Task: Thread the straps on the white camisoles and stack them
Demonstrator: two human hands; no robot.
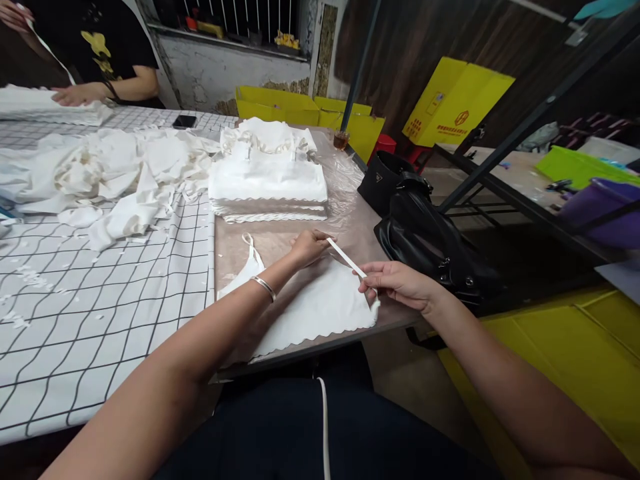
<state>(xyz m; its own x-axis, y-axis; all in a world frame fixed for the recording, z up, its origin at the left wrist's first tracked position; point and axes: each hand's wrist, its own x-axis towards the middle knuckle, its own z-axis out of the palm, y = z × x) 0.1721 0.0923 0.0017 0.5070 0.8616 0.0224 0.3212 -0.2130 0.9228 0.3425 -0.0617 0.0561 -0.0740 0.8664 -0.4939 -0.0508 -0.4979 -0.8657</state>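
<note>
A white garment with a scalloped hem [320,300] lies flat at the table's front edge. One of its thin straps [345,257] is stretched between my two hands. My left hand [311,248], with a silver bangle at the wrist, pinches the strap's upper end above the garment. Lower down, my right hand [393,283] grips the same strap near the garment's right corner. Another strap [253,248] forms a loop at the garment's left side, partly behind my left forearm. Just beyond my hands sits a stack of folded white garments [267,173].
Loose white fabric pieces [115,167] cover the checked cloth [125,293] at left. A black bag [430,233] stands at the table's right edge, beside a metal frame [500,157]. Across the table, a co-worker's hand [83,95] rests on another white pile. Yellow bags [280,105] stand behind.
</note>
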